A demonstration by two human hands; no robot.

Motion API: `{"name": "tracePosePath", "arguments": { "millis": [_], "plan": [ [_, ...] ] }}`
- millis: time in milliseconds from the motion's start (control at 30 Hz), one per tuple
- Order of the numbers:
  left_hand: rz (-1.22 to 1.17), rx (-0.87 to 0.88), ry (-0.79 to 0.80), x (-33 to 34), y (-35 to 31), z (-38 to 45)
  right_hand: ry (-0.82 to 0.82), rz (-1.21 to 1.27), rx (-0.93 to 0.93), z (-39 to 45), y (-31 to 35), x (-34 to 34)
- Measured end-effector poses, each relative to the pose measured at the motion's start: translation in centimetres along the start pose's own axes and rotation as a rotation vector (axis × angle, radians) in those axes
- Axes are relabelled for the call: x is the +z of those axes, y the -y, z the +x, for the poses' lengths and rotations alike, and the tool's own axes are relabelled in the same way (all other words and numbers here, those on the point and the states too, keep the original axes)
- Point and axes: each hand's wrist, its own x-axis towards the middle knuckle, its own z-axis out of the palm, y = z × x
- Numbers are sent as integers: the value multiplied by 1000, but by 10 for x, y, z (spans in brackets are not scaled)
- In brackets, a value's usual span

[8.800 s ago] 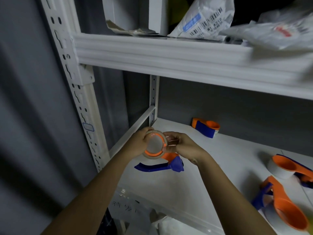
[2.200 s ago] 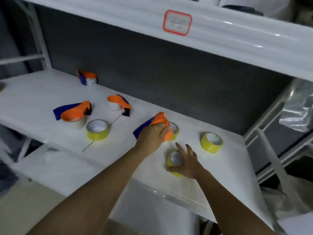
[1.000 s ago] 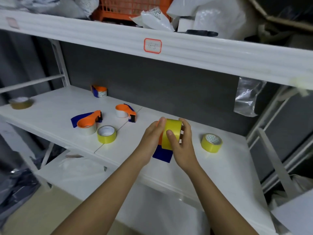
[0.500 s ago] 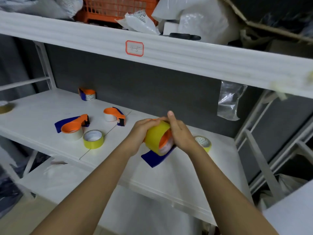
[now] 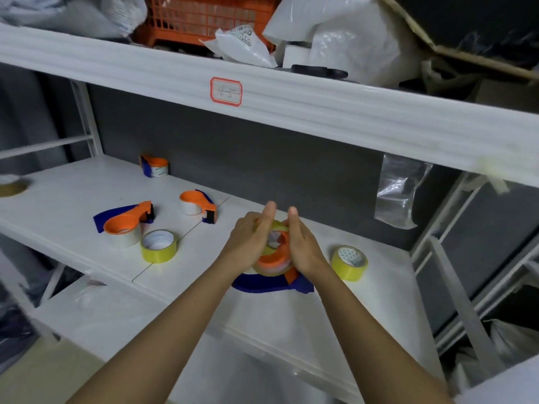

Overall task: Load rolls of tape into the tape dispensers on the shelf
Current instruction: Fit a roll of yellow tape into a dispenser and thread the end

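Now both hands are closing round the work: left hand (image 5: pixel 248 243) and right hand (image 5: pixel 303 249) are pressing a yellow tape roll (image 5: pixel 272 269) onto the orange-and-blue dispenser (image 5: pixel 274 282), held just above the shelf (image 5: pixel 335 310). Half a second back the roll was tilting; seating looks nearly done.

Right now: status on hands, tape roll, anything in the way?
Left hand and right hand both pressing yellow tape roll onto orange-blue dispenser. Seating unclear. Spare yellow roll sits just right, apart.
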Motion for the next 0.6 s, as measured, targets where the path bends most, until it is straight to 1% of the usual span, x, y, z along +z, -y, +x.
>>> {"name": "tracePosePath", "arguments": {
  "millis": [33,100,167,333,400,467,600],
  "plan": [
    [37,21,-48,4,4,0,-10,7,9,0,0,4],
    [61,38,-194,6,8,3,-42,11,8,-4,3,9],
    [54,25,-278,5,9,6,-68,30,-15,-9,5,10],
    [52,29,-322,6,5,7,-160,25,-83,-5,5,11],
    [72,55,-342,4,5,7,-149,46,-97,-3,5,11],
    [73,83,-355,0,5,7,-101,73,-106,-3,6,11],
    [53,64,-343,-7,9,7,-59,48,-102,-4,5,18]
  ]
}}
